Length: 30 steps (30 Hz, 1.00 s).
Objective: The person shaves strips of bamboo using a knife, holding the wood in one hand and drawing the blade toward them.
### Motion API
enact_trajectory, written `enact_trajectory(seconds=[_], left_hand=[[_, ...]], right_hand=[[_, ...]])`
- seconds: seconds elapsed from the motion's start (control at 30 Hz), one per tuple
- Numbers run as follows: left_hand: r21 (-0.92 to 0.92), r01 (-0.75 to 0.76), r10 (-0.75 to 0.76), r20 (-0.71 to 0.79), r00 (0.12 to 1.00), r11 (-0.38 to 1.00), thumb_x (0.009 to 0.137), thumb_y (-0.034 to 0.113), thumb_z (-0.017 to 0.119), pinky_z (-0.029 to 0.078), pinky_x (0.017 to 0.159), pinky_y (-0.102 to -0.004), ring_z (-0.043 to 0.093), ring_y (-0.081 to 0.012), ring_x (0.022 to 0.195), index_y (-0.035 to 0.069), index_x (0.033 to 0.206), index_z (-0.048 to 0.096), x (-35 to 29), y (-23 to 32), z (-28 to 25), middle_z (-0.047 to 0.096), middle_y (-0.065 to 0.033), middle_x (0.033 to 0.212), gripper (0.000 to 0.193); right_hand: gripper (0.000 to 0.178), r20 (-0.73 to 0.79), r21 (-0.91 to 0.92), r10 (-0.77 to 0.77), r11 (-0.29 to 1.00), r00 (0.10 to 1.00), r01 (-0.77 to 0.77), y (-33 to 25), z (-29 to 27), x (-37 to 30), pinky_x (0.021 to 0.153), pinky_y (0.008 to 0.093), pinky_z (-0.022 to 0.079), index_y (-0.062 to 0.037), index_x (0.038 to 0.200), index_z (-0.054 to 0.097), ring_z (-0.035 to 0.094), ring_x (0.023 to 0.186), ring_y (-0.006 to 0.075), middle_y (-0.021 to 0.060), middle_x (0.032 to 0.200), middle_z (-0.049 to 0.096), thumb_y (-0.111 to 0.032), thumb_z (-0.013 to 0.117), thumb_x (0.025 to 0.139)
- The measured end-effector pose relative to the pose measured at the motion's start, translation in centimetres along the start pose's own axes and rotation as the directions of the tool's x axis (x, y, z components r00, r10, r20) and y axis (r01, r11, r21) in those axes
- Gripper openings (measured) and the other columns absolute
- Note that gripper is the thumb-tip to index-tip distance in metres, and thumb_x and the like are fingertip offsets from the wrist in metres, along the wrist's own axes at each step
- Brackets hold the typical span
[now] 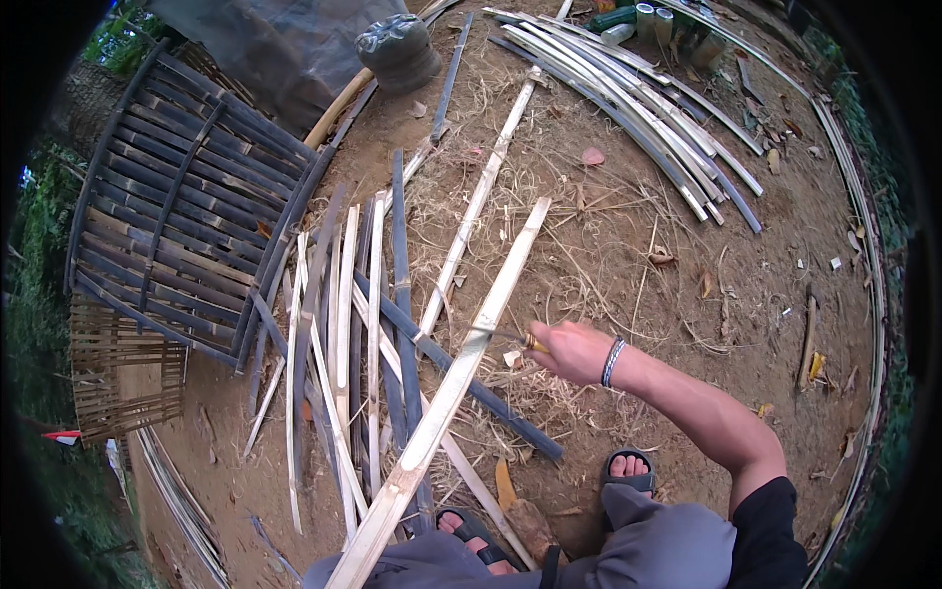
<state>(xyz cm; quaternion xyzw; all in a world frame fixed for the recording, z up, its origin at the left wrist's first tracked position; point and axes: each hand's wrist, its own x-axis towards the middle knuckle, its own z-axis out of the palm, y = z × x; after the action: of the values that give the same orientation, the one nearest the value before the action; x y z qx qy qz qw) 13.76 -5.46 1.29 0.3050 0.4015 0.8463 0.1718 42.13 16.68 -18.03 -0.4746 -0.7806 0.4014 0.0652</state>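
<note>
Right hand [574,351]: fingers curled tightly around the yellowish handle of a knife [536,343]; blade lies across a pale split-bamboo strip [449,393], which slants from the near edge, past the left leg, to mid-scene. Left hand: fingers cannot be told. Loose bamboo slats [376,334] lie left of the strip; slatted bamboo panel [191,187] farther left; slat bundle [628,98] far right.

Long pale bamboo strip [447,391], aslant toward upper right, with yellow-handled knife [506,335] crosswise at its farther half.
</note>
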Motion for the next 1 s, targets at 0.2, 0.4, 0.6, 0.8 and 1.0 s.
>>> enact_trajectory(seconds=[0.2, 0.4, 0.6, 0.8, 1.0], left_hand=[[-0.074, 0.023, -0.017, 0.086, 0.996, 0.997, 0.088, 0.026, 0.039, 0.036, 0.057, -0.0289, 0.032, -0.0110, 0.041, 0.018, 0.058, 0.032, -0.1, 0.1, -0.3, 0.026, 0.0021, 0.045, 0.032], [0.020, 0.009, -0.009, 0.015, 1.000, 1.000, 0.087, 0.025, 0.039, 0.034, 0.053, -0.0274, 0.029, -0.0111, 0.040, 0.018, 0.056, 0.030, 0.4, -0.1, -0.3, 0.025, 0.0025, 0.045, 0.033], [-0.012, -0.039, 0.039, -0.046, 0.998, 0.999, 0.085, 0.025, 0.040, 0.033, 0.052, -0.0270, 0.028, -0.0108, 0.039, 0.019, 0.054, 0.027, -0.2, -0.1, 1.0, 0.022, 0.0030, 0.044, 0.034], [-0.037, 0.012, -0.010, 0.050, 0.999, 0.999, 0.085, 0.030, 0.042, 0.032, 0.052, -0.0280, 0.029, -0.0101, 0.042, 0.016, 0.063, 0.035, 0.1, 0.2, -0.7, 0.022, 0.0038, 0.049, 0.027], [0.080, -0.159, 0.158, 0.013, 0.987, 0.984, 0.085, 0.031, 0.044, 0.031, 0.052, -0.0286, 0.028, -0.0111, 0.042, 0.016, 0.062, 0.034, -0.1, -0.4, -1.8, 0.022, 0.0034, 0.049, 0.030]], right_hand=[[0.028, 0.050, 0.002, 0.039, 0.999, 0.998, -0.039, -2.1, 0.3, -1.3, 0.064, 0.0469, 0.052, 0.0017, 0.093, 0.047, 0.064, 0.069, 0.0398, 0.0221, 0.067, 0.062, -0.026, 0.048, 0.095], [0.030, -0.021, -0.016, 0.004, 1.000, 1.000, -0.004, 0.0, 0.4, -0.2, 0.055, 0.0460, 0.052, 0.0005, 0.092, 0.045, 0.063, 0.062, 0.0378, 0.0215, 0.063, 0.060, -0.029, 0.047, 0.096], [0.030, -0.133, -0.158, -0.041, 0.987, 0.990, 0.020, 1.5, -0.4, 0.7, 0.055, 0.0467, 0.052, 0.0008, 0.092, 0.044, 0.063, 0.062, 0.0374, 0.0213, 0.064, 0.060, -0.029, 0.048, 0.095], [0.030, 0.022, 0.060, 0.113, 0.992, 0.993, -0.114, -1.1, 0.1, -0.2, 0.057, 0.0474, 0.052, 0.0014, 0.092, 0.044, 0.064, 0.065, 0.0394, 0.0235, 0.066, 0.061, -0.028, 0.048, 0.095], [0.029, -0.060, -0.024, -0.012, 1.000, 0.998, 0.011, -1.7, 0.8, -0.5, 0.056, 0.0467, 0.052, 0.0015, 0.093, 0.044, 0.064, 0.064, 0.0391, 0.0236, 0.065, 0.060, -0.027, 0.046, 0.096]])
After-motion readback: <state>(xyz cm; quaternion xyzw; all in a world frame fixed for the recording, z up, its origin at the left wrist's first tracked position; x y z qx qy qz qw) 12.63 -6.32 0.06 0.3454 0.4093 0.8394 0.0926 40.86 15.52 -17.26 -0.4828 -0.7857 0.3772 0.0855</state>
